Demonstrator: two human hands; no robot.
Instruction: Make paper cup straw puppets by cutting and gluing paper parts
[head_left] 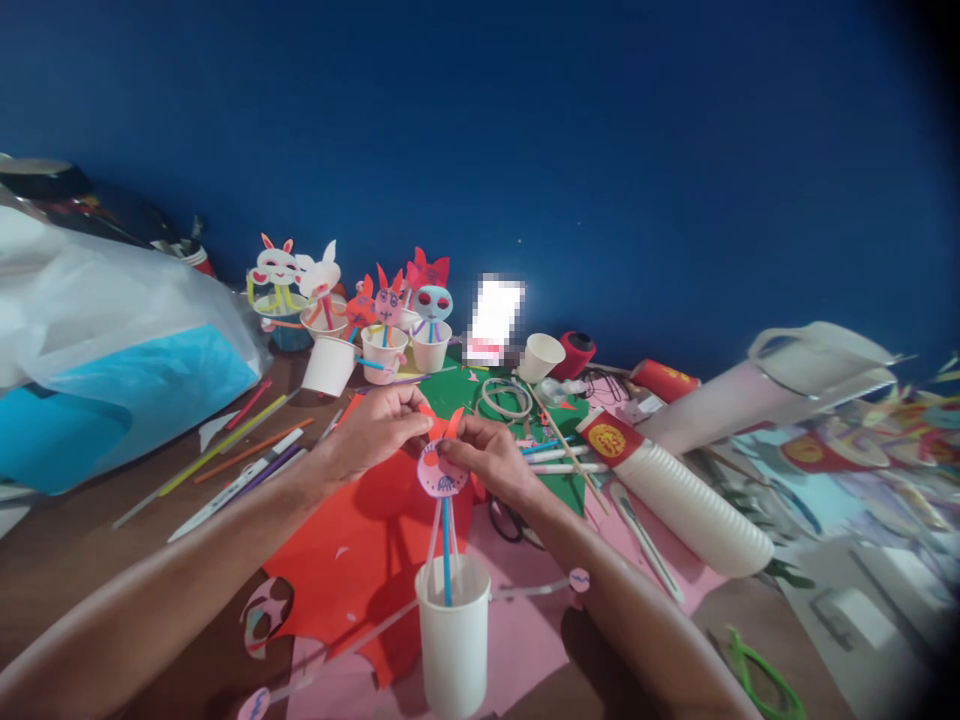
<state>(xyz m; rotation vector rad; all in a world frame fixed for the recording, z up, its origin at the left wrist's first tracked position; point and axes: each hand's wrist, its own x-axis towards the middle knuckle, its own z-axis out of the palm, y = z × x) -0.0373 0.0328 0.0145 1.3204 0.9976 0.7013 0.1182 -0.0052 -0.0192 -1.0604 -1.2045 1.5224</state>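
Observation:
A white paper cup (454, 645) stands upright at the front, with a blue straw (448, 545) and clear straws rising out of it. On top of these straws sits a round pink paper face (433, 484) with drawn markings. Orange-red paper ears (444, 424) stick up behind the face. My left hand (379, 425) is closed, pinching the ear on the left. With thumb and fingers together, my right hand (493, 455) grips the upper right edge of the face by the other ear. Straw arms ending in pink paper discs (579, 580) reach out from both sides of the cup.
Finished paper-face puppets in cups (385, 352) line the back left. Red paper (360, 560) and pink paper (517, 610) lie underneath. A stack of paper cups (690, 510), a cutter knife (646, 540) and green scissors (761, 675) are on the right. Behind sits a lit, blurred-out screen (495, 315).

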